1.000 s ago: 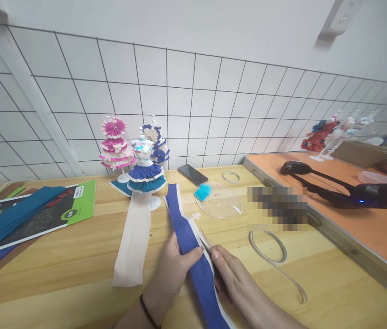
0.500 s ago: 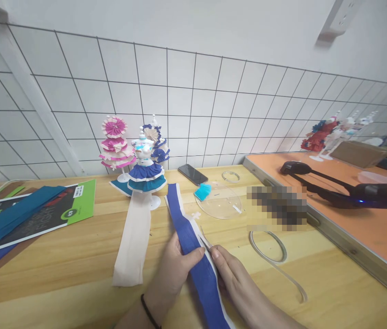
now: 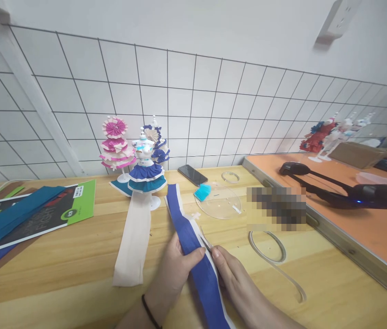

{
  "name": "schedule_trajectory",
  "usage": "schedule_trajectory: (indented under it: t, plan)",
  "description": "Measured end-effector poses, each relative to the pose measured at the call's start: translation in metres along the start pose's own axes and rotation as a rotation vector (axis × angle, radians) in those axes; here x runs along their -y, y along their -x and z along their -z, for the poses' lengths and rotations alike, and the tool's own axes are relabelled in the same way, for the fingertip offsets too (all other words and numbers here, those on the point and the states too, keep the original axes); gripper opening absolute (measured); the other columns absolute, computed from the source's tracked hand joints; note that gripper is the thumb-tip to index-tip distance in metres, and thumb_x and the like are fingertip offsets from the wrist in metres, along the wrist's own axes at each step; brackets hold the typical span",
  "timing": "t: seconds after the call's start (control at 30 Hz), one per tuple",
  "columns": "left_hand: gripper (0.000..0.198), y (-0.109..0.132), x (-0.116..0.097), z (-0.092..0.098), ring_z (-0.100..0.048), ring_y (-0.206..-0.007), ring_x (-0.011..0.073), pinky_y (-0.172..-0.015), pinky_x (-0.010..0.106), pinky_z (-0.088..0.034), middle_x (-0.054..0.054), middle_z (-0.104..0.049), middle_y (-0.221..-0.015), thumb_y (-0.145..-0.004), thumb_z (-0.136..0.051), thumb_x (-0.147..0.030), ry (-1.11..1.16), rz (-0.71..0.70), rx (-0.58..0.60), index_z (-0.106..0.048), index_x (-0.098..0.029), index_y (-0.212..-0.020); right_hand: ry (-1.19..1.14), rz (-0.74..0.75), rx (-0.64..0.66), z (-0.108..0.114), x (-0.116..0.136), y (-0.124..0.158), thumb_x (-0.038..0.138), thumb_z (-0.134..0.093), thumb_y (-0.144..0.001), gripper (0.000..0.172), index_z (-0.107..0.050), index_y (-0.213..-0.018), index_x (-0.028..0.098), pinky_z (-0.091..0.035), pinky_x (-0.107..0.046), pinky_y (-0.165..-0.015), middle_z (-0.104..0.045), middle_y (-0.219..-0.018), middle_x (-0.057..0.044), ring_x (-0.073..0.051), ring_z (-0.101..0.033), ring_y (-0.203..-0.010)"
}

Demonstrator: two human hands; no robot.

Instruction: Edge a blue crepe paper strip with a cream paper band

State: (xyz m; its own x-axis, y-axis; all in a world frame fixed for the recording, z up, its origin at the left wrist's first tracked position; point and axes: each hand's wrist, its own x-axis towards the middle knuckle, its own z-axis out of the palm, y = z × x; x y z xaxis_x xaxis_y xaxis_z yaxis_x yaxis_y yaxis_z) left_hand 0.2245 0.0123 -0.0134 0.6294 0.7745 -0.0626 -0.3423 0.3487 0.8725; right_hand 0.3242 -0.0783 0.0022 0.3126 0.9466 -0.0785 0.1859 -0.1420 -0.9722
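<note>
A long blue crepe-paper strip with a white edge [image 3: 183, 233] runs from the middle of the table toward me. My left hand [image 3: 176, 262] grips it, thumb on top and fingers underneath. My right hand [image 3: 229, 269] is closed round small scissors [image 3: 206, 243], whose handles are hidden in the fingers. Their thin pointed blades are at the strip's white right edge, just beside my left thumb. A cream paper strip [image 3: 132, 244] lies to the left of my left hand.
Behind stand small dress forms in ruffled paper skirts, one blue and teal [image 3: 145, 171], one pink [image 3: 116, 146]. A phone [image 3: 192, 174], a clear disc [image 3: 219, 205] with turquoise pieces [image 3: 202, 192], and a tape roll [image 3: 284, 256] lie around. Teal paper [image 3: 18, 214] is left, an orange board [image 3: 378, 228] right.
Both hands, the scissors and the blue strip keep nearly the same place. Only a slight shift of the camera view shows.
</note>
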Motion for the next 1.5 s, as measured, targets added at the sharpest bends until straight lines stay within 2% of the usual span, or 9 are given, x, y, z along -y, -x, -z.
schedule_trajectory:
  t: [0.27,0.87,1.23,1.5]
  plan:
    - [0.039,-0.0006,0.0023,-0.0002,-0.059,-0.098,0.0263,-0.086,0.04,-0.046,0.01,-0.065,-0.107,-0.068,-0.066,-0.014,-0.014,-0.05,0.005,-0.053,-0.018,-0.104,0.014,-0.001,-0.021,-0.0005,-0.0015,-0.0005,0.045,-0.031,-0.091,0.034,-0.052,-0.08,0.021,-0.041,-0.024,-0.074,-0.057,-0.079,0.0,-0.016,-0.053,-0.081]
    - [0.038,-0.002,0.0051,-0.0004,-0.058,-0.1,0.0258,-0.087,0.04,-0.046,0.009,-0.065,-0.107,-0.068,-0.065,-0.012,-0.021,-0.072,-0.015,-0.052,-0.018,-0.104,0.044,0.014,-0.008,-0.0006,-0.0022,-0.0008,0.045,-0.03,-0.091,0.035,-0.049,-0.076,0.02,-0.041,-0.026,-0.07,-0.054,-0.076,0.0,-0.016,-0.052,-0.075]
    - [0.041,0.0003,0.0041,-0.001,-0.056,-0.103,0.0259,-0.09,0.041,-0.044,0.011,-0.062,-0.112,-0.07,-0.064,-0.012,0.013,-0.061,0.004,-0.049,-0.018,-0.108,0.066,0.001,-0.011,-0.0004,-0.005,-0.0033,0.048,-0.029,-0.09,0.037,-0.046,-0.073,0.02,-0.04,-0.026,-0.067,-0.051,-0.072,0.001,-0.016,-0.05,-0.07]
    - [0.039,0.0014,-0.0002,-0.0018,-0.058,-0.099,0.0266,-0.087,0.04,-0.044,0.012,-0.064,-0.108,-0.069,-0.065,-0.017,0.043,-0.025,-0.013,-0.054,-0.016,-0.107,0.09,0.007,-0.015,0.0003,-0.0081,-0.0034,0.047,-0.03,-0.09,0.036,-0.047,-0.072,0.02,-0.04,-0.025,-0.065,-0.053,-0.071,0.001,-0.015,-0.051,-0.069]
